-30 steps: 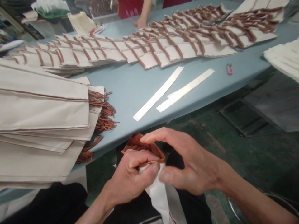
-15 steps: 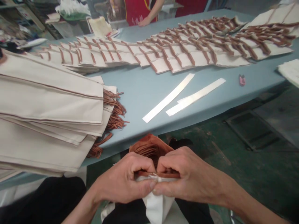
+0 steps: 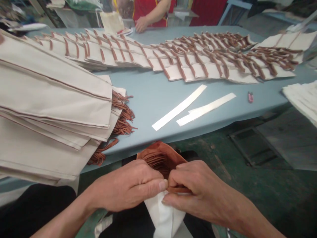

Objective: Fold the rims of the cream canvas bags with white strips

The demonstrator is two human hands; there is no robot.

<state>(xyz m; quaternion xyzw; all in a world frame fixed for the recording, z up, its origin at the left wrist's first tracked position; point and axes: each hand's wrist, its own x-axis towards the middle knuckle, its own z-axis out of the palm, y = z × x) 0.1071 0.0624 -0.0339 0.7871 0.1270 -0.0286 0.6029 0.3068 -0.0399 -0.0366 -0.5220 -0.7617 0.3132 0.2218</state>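
Note:
Low in front of me, my left hand (image 3: 131, 185) is closed on the top edge of a cream cloth bag (image 3: 164, 215), its thumb pressed over the edge. Close beside it, my right hand (image 3: 192, 188) pinches the same edge, where a brown trim strip (image 3: 179, 190) shows between finger and thumb. The cloth hangs down between my knees. Just beyond my hands, a bundle of thin brown cords (image 3: 156, 162) lies inside an open rust-brown pouch (image 3: 172, 153). My fingertips on the far side of the edge are hidden.
A blue-covered table (image 3: 138, 112) carries a cream cloth stack (image 3: 54, 96) with brown cord ends (image 3: 123, 115), a long row of overlapping brown-edged cloth pieces (image 3: 158, 62), white strips (image 3: 180, 107) and a pink clip (image 3: 250, 97). Across it, a person's hand (image 3: 141, 24) rests.
My left thumb has moved up onto the edge and the left fingers have flattened over it. My right hand keeps its pinch. The person across has drawn their hand slightly left.

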